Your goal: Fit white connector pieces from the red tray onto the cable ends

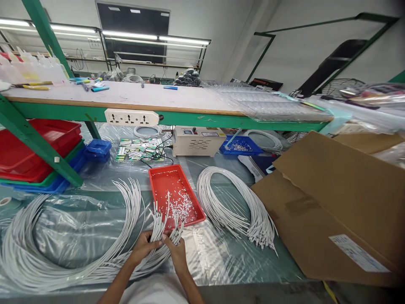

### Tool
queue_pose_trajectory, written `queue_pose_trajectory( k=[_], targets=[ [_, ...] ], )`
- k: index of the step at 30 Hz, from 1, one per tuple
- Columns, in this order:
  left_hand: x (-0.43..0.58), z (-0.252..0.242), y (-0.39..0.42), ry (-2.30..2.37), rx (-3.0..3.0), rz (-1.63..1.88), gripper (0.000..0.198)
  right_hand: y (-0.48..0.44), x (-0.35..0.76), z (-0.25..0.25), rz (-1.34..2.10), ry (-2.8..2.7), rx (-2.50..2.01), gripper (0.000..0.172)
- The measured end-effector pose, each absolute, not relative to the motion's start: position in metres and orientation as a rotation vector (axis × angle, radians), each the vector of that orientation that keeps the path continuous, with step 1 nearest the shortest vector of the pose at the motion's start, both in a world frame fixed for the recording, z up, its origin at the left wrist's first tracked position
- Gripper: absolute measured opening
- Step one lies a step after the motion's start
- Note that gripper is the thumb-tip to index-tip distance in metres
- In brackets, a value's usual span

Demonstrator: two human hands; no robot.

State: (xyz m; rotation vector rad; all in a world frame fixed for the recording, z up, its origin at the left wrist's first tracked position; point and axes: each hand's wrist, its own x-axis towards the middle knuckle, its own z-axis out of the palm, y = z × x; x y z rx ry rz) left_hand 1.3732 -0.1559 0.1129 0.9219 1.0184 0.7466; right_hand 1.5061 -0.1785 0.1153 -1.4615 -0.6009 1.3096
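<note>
At edge of desk (pixel 228 267), holding cables (pixel 157 228) in left hand (pixel 146 245) and right hand (pixel 177 250).
Facing one red tray (pixel 165 185), with room rightward before one separate coil (pixel 257 211).

Markings: no legible text.
The white label (pixel 360 253) on the cardboard box (pixel 344 185) and the small top panels (pixel 211 134) of the beige unit (pixel 202 147) show markings too small or blurred to read.

Smooth cables (pixel 157 229), glossy plastic sheeting (pixel 226 261)
</note>
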Motion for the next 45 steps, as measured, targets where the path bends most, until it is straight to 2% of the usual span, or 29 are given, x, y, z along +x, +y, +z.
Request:
queue_pose_trajectory(
  k=[6, 12, 18, 29, 45],
  targets=[
    [1.372, 0.114, -0.156, 0.995, 0.903, 0.746, 0.047, -0.178, 1.507, 0.117, 1.308, -0.611, -1.472, 0.026],
    [1.373, 0.111, -0.155, 0.901, 0.894, 0.757, 0.046, -0.178, 1.505, 0.114, 1.312, -0.603, -1.485, 0.032],
    [1.371, 0.117, -0.156, 0.954, 0.883, 0.774, 0.043, -0.180, 1.506, 0.108, 1.253, -0.578, -1.521, 0.024],
    [1.369, 0.110, -0.155, 0.821, 0.848, 0.786, 0.046, -0.176, 1.507, 0.118, 1.344, -0.647, -1.465, 0.035],
    [1.369, 0.118, -0.154, 0.853, 0.857, 0.790, 0.046, -0.178, 1.511, 0.121, 1.379, -0.660, -1.434, 0.027]
  ],
)
